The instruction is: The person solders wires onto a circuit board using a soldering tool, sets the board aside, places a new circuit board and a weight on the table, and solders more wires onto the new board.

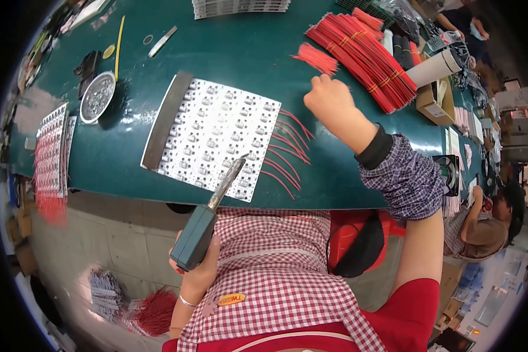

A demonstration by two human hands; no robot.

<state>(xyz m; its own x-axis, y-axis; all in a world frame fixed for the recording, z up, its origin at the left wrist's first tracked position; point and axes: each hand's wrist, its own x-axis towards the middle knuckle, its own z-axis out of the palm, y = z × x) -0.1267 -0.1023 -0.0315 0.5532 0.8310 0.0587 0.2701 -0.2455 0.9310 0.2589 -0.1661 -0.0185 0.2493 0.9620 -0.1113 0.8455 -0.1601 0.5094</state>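
My left hand is closed around the green handle of a soldering iron. The iron's tip rests over the right part of a white circuit board panel covered with rows of small components. Several red wires stick out from the panel's right edge. Along its left edge lies a dark grey bar. My right hand is closed, knuckles up, just below a small loose pile of red wires. Its fingertips are hidden, so what they hold cannot be made out.
Banded bundles of red wires lie at the back right, beside a white roll and a cardboard box. A metal bowl, a knife and wired panels are at left. Another person sits at far right.
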